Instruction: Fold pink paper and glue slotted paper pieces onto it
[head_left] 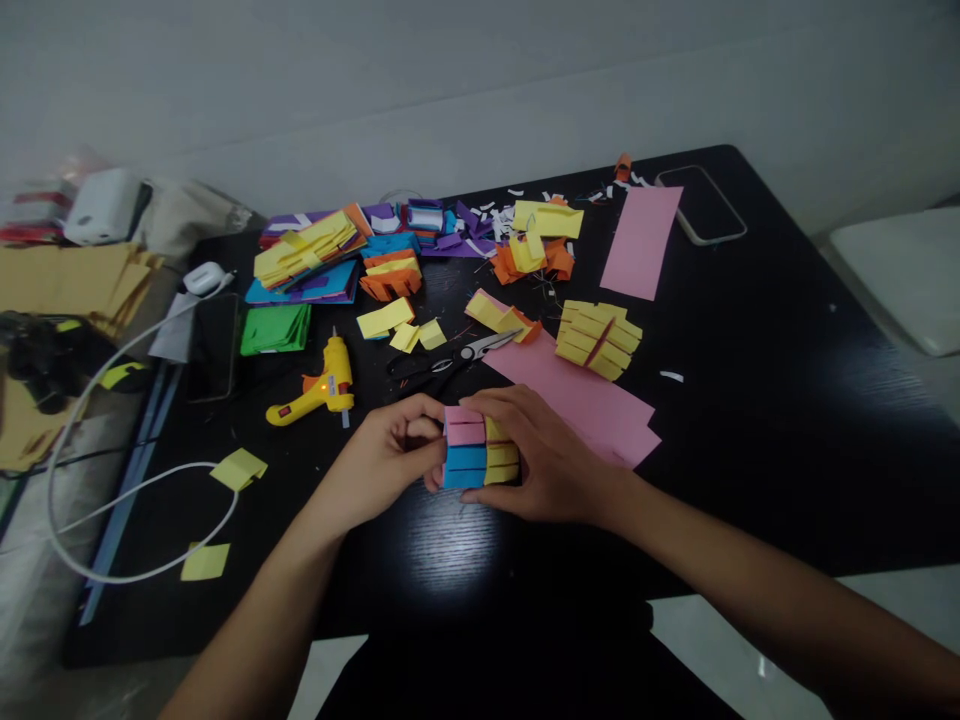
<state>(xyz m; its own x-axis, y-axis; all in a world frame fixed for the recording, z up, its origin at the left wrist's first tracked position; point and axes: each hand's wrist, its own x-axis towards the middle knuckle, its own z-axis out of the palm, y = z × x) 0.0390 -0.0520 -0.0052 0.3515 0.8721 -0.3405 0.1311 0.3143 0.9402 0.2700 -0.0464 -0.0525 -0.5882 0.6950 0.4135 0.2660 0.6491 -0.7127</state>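
Note:
Between my two hands is a folded paper block with pink, blue and yellow faces and dark slits cut in them. My left hand grips its left side, thumb on the blue face. Around the yellow right side curl the fingers of my right hand. Just beyond lie pink paper sheets and open scissors with dark handles. A slit yellow paper piece rests on the pink sheets' far edge. The inner side of the block is hidden by my fingers.
A yellow glue gun lies left of my hands, near green folded paper and a dark phone. Stacked coloured paper and scraps line the back. Another phone is back right. A white cable loops at left.

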